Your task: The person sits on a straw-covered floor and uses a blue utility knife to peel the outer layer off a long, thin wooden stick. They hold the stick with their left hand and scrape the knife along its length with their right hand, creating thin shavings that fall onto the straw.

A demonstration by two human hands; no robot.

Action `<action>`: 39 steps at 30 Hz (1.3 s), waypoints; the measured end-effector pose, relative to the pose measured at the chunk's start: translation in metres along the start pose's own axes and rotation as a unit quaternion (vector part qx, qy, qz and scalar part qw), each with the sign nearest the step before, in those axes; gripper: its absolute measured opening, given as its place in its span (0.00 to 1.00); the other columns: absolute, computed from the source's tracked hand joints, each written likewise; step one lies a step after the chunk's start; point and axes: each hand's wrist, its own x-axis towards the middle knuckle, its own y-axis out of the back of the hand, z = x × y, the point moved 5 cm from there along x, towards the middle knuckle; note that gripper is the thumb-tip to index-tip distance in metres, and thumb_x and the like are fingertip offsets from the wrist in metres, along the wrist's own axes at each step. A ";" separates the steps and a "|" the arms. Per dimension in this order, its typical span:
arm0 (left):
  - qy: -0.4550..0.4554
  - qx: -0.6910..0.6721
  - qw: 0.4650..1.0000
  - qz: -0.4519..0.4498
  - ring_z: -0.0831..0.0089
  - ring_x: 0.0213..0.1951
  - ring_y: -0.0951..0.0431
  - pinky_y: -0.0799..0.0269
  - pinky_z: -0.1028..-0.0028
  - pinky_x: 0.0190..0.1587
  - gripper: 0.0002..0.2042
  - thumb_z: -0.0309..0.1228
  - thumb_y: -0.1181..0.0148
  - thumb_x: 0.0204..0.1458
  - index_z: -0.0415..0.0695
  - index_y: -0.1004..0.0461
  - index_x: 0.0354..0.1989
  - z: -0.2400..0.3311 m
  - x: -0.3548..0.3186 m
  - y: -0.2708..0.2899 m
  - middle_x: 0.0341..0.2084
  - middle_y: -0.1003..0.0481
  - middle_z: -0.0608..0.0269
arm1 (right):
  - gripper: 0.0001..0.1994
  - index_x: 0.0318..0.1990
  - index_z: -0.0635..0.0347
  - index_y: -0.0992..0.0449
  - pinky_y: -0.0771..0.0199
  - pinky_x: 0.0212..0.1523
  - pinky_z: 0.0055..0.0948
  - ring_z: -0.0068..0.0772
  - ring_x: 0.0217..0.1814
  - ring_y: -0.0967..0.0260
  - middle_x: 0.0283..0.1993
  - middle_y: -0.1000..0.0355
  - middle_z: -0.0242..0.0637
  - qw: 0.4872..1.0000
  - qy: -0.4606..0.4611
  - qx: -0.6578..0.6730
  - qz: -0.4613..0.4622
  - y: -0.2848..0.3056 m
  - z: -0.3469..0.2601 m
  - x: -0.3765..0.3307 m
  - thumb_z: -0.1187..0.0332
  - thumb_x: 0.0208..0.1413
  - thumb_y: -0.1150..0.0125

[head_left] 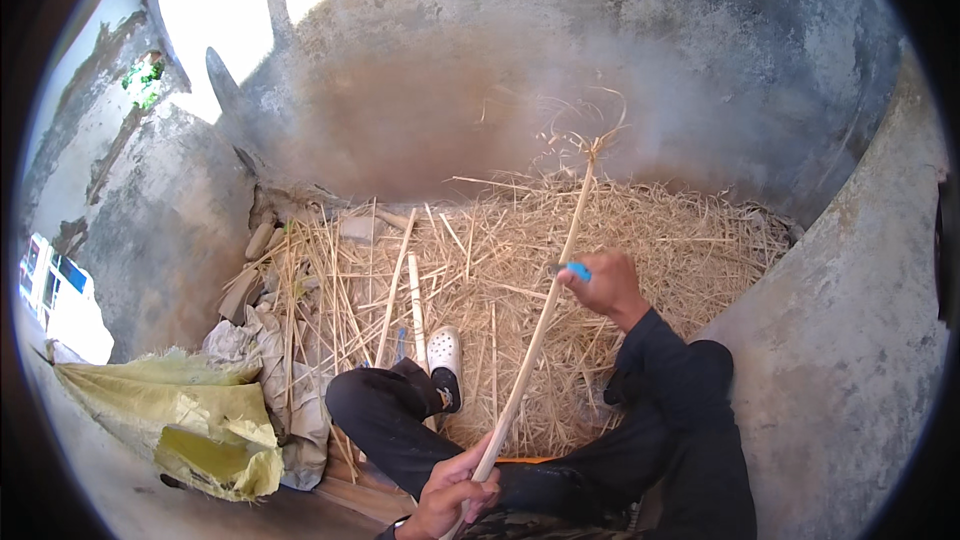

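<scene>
A long pale strip of split bamboo or wood [540, 335] slants from my lap up toward the back wall. Thin shavings curl off its far end. Low in the view, my left hand [455, 495] is wrapped around the strip's near end. My right hand [607, 285] is closed around a small blue-handled knife [577, 271], partly covered by my fingers. Its short dark blade meets the strip at about mid-length. My bent legs in dark trousers lie under the strip.
A thick heap of shavings [640, 240] covers the floor ahead. Several loose sticks [415, 285] lie on the left, near my white clog [444, 350]. A torn yellow sack [205, 420] rests further left. Rough concrete walls [830, 370] close in at the back and right.
</scene>
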 end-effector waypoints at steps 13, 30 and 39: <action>0.046 0.073 0.996 0.023 0.80 0.14 0.42 0.44 0.80 0.21 0.36 0.17 0.51 0.47 0.36 0.51 0.69 -0.004 -0.001 -0.007 0.16 0.39 0.64 | 0.38 0.15 0.56 0.27 0.37 0.20 0.44 0.47 0.17 0.34 0.11 0.36 0.41 0.982 -0.105 -0.141 0.067 0.035 0.127 0.050 0.27 0.51 0.57; 0.056 0.092 0.989 -0.101 0.77 0.14 0.37 0.37 0.79 0.25 0.33 0.23 0.53 0.51 0.37 0.52 0.69 -0.003 0.047 0.014 0.15 0.37 0.63 | 0.25 0.22 0.52 0.39 0.58 0.09 0.20 0.15 0.07 0.58 0.10 0.51 0.21 0.732 -0.371 0.570 -0.043 0.017 0.085 0.030 0.42 0.57 0.44; 0.034 0.232 0.966 -0.112 0.76 0.24 0.24 0.26 0.78 0.29 0.23 0.39 0.57 0.65 0.39 0.44 0.63 0.001 0.107 0.016 0.27 0.27 0.61 | 0.18 0.29 0.53 0.35 0.53 0.11 0.19 0.15 0.09 0.55 0.14 0.49 0.21 0.672 -0.374 0.639 0.001 -0.009 0.098 0.031 0.50 0.60 0.43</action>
